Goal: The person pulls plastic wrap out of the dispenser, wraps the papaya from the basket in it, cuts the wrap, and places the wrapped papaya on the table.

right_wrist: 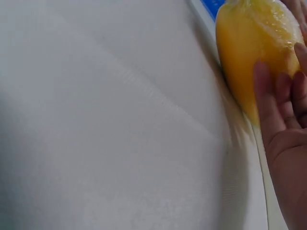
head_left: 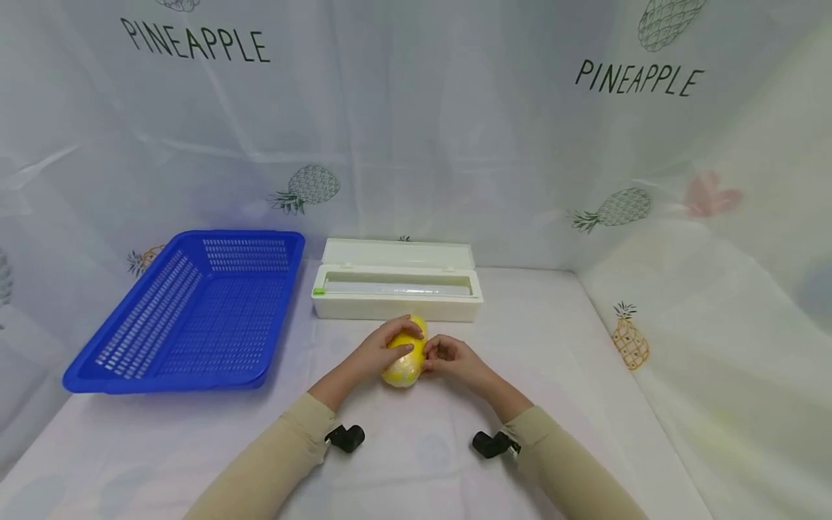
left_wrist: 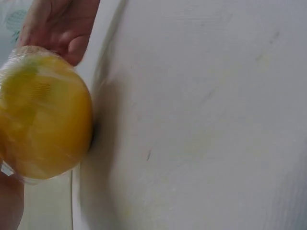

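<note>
A yellow mango (head_left: 401, 369), wrapped in clear cling film, stands out in the middle of the table. My left hand (head_left: 385, 345) grips it from the left, its fingers over the top. Wrinkled film covers the mango (left_wrist: 45, 115) in the left wrist view. At the mango's right side is my right hand (head_left: 455, 359), with bent fingers and thumb touching near its edge. From the right wrist, the right hand (right_wrist: 288, 143) shows one finger lying fairly straight along the mango (right_wrist: 244, 52) and the others loosely bent.
Just behind the hands sits a white cling film box (head_left: 396, 308), lid raised, with a film roll (head_left: 396, 288) inside and a green tab at its left end. A blue plastic basket (head_left: 175, 385) stands at the left. White pineapple-print cloth (head_left: 416, 130) hangs behind the table.
</note>
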Tool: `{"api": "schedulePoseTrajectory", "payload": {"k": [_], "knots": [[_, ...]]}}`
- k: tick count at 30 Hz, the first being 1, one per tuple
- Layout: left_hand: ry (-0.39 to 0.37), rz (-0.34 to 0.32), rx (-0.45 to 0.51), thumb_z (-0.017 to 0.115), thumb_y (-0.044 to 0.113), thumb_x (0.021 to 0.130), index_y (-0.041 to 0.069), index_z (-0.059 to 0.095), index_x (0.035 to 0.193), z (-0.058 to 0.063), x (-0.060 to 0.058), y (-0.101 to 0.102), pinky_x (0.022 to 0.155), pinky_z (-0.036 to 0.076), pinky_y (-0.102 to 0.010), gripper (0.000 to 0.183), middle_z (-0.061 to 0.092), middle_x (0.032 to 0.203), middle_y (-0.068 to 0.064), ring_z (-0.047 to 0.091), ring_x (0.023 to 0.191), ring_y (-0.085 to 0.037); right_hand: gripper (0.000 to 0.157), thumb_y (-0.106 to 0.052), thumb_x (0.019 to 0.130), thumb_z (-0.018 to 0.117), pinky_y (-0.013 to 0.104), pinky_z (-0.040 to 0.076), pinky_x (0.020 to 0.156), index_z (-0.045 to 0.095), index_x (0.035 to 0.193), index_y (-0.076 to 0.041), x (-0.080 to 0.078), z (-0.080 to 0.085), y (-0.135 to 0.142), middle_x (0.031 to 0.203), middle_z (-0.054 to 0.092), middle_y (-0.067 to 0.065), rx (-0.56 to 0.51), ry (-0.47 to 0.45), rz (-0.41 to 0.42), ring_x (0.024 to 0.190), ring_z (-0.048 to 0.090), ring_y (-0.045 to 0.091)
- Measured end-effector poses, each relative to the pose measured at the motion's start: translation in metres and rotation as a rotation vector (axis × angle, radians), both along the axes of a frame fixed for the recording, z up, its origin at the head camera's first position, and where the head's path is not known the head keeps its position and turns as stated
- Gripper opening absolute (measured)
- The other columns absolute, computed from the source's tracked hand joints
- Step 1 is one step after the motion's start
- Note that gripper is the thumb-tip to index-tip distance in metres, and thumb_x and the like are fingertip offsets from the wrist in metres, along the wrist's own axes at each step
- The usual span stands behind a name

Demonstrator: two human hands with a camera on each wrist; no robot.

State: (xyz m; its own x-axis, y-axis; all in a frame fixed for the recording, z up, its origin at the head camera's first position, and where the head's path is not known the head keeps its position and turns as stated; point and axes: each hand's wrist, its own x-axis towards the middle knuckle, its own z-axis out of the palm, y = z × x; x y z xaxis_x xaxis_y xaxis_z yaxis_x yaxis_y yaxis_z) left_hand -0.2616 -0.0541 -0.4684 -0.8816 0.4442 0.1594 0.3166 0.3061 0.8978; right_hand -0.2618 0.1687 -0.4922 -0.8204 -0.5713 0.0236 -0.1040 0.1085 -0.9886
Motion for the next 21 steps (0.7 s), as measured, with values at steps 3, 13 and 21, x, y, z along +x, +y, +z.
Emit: {"api": "schedulePoseTrajectory", "payload": {"k": [3,13,21], "knots": [[0.025,0.071,-0.068,0.070,0.008,0.090,0.019,0.062,0.123,0.000,0.000,-0.007,0.112,0.019,-0.059,0.036,0.045,0.146,-0.008,0.026,0.143,-0.029,0.024,-0.002,0.093,0.064,0.033,0.055,0.080,0.058,0.114,0.007,0.001,0.002,-0.002,0.095,0.060,0.009,0.006,0.041,0.010,0.088,0.058,0.020],[-0.149,0.314,-0.262,0.084,0.039,0.075,0.012,0.057,0.111,0.005,-0.003,-0.020,0.077,0.049,-0.037,0.053,0.058,0.100,-0.005,0.053,0.093,-0.023,0.024,-0.004,0.089,0.070,0.024,0.049,0.079,0.062,0.110,0.004,-0.004,0.027,-0.009,0.093,0.063,0.006,0.061,0.132,-0.202,0.087,0.056,0.017],[-0.151,0.246,-0.313,0.081,0.036,0.080,0.018,0.069,0.112,0.013,-0.010,-0.027,0.083,0.047,-0.041,0.039,0.066,0.109,0.003,0.052,0.103,-0.025,0.027,-0.006,0.087,0.072,0.037,0.047,0.088,0.063,0.110,0.005,-0.015,0.038,-0.008,0.102,0.063,0.010,0.081,0.197,-0.274,0.097,0.055,0.027]]}}
